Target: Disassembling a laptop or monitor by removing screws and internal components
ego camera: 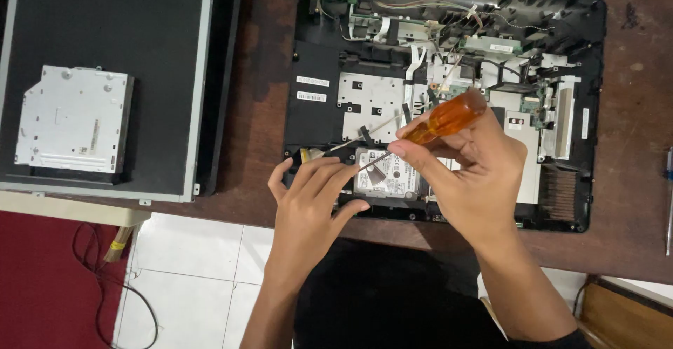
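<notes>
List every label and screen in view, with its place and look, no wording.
Two small white rectangular stickers on the opened laptop base, left part.
White label on the hard drive, by the left hand.
White sticker on the silver optical drive.
Dark display panel at left, face down.

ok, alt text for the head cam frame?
Two hands work on an opened laptop chassis on a brown table: the right hand holds an orange-handled screwdriver over the hard drive, and the left hand rests beside it. A removed optical drive lies on a dark panel to the left.
</notes>
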